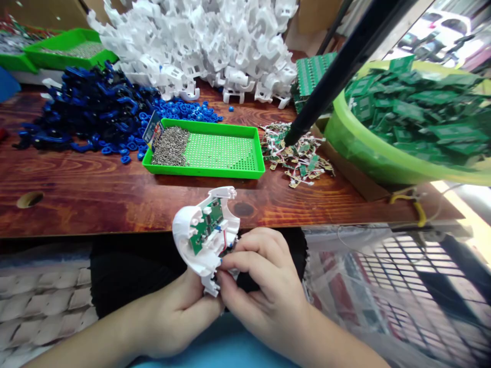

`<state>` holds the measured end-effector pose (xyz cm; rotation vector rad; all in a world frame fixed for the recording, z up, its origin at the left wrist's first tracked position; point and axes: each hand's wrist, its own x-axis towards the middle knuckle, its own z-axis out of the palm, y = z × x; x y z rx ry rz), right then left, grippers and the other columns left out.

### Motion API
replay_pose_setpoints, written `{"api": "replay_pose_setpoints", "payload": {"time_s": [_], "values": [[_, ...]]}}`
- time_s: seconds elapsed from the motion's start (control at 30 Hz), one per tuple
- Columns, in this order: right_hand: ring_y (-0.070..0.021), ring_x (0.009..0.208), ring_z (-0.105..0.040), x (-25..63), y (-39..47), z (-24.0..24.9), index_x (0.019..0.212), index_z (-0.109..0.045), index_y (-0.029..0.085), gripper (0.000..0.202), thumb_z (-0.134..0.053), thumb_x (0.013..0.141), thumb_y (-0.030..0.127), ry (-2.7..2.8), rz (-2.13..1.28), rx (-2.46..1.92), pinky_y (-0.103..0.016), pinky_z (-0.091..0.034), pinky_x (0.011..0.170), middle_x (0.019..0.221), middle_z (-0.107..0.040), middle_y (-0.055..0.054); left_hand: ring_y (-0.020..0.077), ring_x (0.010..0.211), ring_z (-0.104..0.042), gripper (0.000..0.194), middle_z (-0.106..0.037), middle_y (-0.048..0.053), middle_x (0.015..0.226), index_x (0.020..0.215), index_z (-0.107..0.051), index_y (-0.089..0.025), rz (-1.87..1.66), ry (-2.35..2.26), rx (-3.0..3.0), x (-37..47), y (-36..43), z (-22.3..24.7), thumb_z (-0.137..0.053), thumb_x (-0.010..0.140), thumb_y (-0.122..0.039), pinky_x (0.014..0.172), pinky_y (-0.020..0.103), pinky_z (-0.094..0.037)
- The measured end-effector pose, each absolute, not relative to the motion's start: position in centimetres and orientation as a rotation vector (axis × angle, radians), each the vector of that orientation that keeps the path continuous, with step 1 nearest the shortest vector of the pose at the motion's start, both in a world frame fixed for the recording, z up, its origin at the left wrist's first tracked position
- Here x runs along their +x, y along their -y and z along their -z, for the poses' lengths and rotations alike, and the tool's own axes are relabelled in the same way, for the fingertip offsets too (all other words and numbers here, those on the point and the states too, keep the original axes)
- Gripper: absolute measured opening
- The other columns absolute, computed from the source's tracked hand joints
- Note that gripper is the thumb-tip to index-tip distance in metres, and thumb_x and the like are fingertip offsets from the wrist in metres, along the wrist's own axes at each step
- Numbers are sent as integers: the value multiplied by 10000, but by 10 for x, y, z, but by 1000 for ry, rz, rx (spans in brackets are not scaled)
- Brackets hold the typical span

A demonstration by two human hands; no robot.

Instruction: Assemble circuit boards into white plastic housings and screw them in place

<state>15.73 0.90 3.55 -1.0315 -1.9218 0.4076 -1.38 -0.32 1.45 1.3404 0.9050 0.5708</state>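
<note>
In the head view, we are seeing the left hand (174, 317) holding a white plastic housing (195, 240) from below, its grip closed around the lower edge. The housing is staying just in front of the near edge of the table (76, 189), above the lap, and it is tilted so that its open side is facing us. A small green circuit board (205, 227) is sitting inside it, with a thin red wire (224, 241) beside the board. The right hand (264, 286) is pinching at the right side of the housing, fingers curled and closed on its rim.

On the table, a green tray (226, 153) is holding a heap of small screws (171, 145). Blue plastic parts (92, 112) are lying to the left of the tray, a pile of white parts (199, 41) behind it, and a green basin (364, 158) with circuit boards at the right.
</note>
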Motion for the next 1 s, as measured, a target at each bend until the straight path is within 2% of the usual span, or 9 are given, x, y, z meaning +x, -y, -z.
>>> {"api": "replay_pose_setpoints", "payload": {"time_s": [0.23,0.5,0.67,0.83,0.93,1.0], "values": [[-122,772,-561,159,-12,-35,785,-629,172,69,-611,732,131,1967,-511,-1038,-253,-498,702,791,-617,-29,233,953,-575,306,-675,35,976,1132,-627,-211,-579,-893,1093,-7,5,-10,-561,841,-278,884,321,-452],[-127,782,-565,158,-13,-37,789,-623,172,93,-613,719,111,1986,-507,-1079,-245,-502,690,781,-618,-29,193,1000,-585,393,-653,30,1105,1190,-564,-189,-606,-767,872,-2,-3,-18,-606,802,-149,906,289,-447],[-125,758,-575,158,-13,-39,775,-615,192,98,-600,727,108,1989,-476,-1074,-252,-508,672,779,-619,-24,187,940,-596,311,-680,19,989,1092,-621,-180,-614,-725,913,-3,-7,-20,-579,788,-132,884,304,-444],[-130,756,-578,157,-11,-36,790,-607,202,108,-605,736,109,2007,-408,-1040,-274,-509,690,769,-612,-17,226,949,-607,295,-692,46,1001,1038,-664,-158,-620,-694,928,-4,-10,-20,-602,750,-131,886,336,-441],[-143,799,-574,160,-9,-33,851,-620,197,148,-624,745,93,2061,-305,-987,-284,-509,732,787,-614,-23,228,978,-610,359,-699,39,1011,1104,-647,-176,-641,-669,815,-6,-8,-14,-638,746,-150,899,335,-441],[-141,827,-567,164,-8,-34,905,-628,179,180,-621,758,76,2132,-224,-942,-290,-499,822,794,-620,-21,223,998,-609,474,-700,33,1030,1208,-585,-202,-629,-685,708,-9,-6,-9,-670,742,-174,903,333,-442]]}}
